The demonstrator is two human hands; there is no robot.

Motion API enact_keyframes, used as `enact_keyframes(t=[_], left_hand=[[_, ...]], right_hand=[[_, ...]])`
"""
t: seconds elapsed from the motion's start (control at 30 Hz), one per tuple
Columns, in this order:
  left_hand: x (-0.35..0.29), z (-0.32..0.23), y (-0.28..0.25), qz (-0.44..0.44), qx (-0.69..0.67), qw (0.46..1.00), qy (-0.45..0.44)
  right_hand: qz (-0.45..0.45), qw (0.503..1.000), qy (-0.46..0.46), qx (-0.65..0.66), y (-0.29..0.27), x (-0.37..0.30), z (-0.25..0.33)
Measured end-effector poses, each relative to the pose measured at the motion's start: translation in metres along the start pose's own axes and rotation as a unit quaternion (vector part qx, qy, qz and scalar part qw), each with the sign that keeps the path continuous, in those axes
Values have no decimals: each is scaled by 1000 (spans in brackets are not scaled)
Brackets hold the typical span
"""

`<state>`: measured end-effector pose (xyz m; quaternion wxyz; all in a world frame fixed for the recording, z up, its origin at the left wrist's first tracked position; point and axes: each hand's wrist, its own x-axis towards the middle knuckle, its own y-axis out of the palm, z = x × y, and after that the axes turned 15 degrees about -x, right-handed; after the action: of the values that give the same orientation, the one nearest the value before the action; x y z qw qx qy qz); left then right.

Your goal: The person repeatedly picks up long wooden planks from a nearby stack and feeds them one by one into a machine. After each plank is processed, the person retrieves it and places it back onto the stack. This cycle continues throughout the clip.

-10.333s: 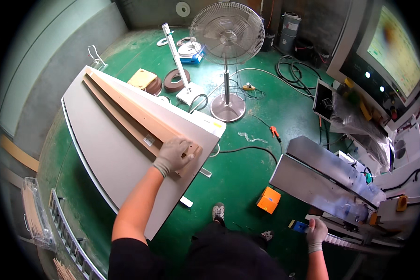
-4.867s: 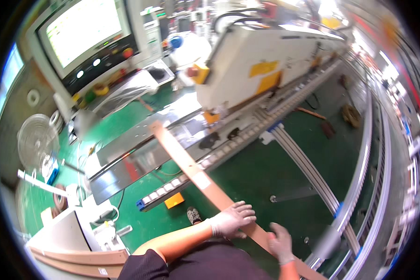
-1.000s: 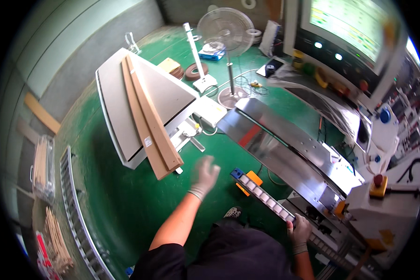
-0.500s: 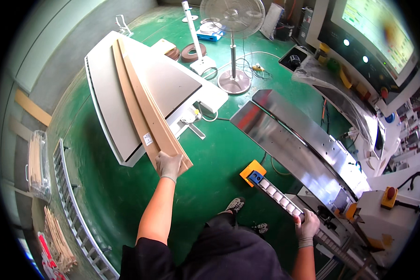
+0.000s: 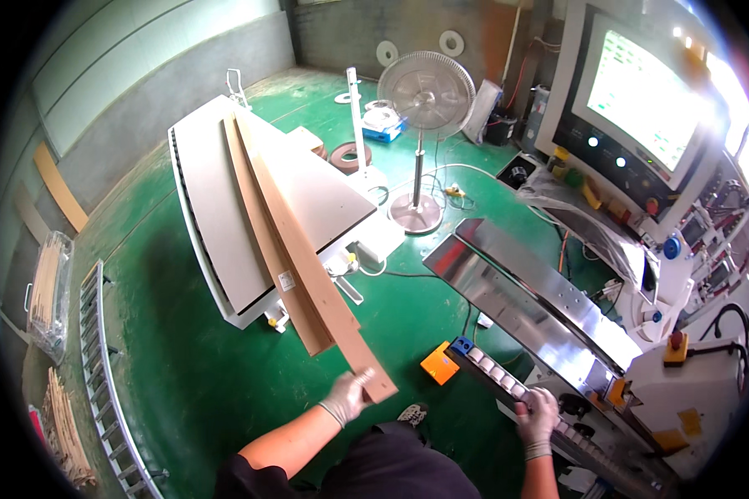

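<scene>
My gloved left hand point(image 5: 348, 397) is closed on the near end of a long, narrow wood-coloured board point(image 5: 308, 254). This board slants across the other boards point(image 5: 266, 237) of the same colour, and its near end juts past theirs toward me. A small white label point(image 5: 286, 281) is stuck on one of the lower boards. All of them lie on a large white tabletop point(image 5: 216, 241), overhanging its near edge. On the right, my gloved right hand point(image 5: 538, 414) is curled over a rail of white rollers point(image 5: 496, 371) along the machine's side; its fingertips are partly hidden.
A metal machine bed point(image 5: 516, 308) runs diagonally on the right, below a screen panel point(image 5: 641, 100). An orange box point(image 5: 439, 363) sits at the roller rail's far end. Beyond stands a pedestal fan point(image 5: 424, 96), with cables on the green floor. A metal ladder-like frame point(image 5: 104, 382) lies left.
My left hand has drawn one board toward me and to the right, so it now sticks out past the others. The right hand stays at the roller rail. The view has tilted up.
</scene>
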<state>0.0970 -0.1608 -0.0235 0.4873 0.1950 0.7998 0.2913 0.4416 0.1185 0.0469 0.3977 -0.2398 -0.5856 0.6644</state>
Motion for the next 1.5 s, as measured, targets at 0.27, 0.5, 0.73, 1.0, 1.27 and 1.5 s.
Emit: enact_keyframes(t=[0.27, 0.5, 0.73, 1.0, 1.27, 1.5], left_hand=[[-57, 132, -29, 145, -49, 935, -320], [-43, 53, -18, 142, -134, 977, -88], [-68, 39, 7, 123, -92, 987, -49], [-59, 124, 51, 248, 10, 943, -223], [-80, 224, 39, 239, 195, 844, -439], [-161, 279, 17, 220, 282, 765, -536]], right_hand=[[137, 969, -205, 12, -30, -119, 164], [212, 975, -60, 0, -91, -276, 54], [69, 967, 211, -128, -225, -518, -40], [112, 821, 489, -272, -235, -818, -7], [123, 607, 782, -71, -180, -964, 173], [156, 752, 633, -97, -148, -802, 287]])
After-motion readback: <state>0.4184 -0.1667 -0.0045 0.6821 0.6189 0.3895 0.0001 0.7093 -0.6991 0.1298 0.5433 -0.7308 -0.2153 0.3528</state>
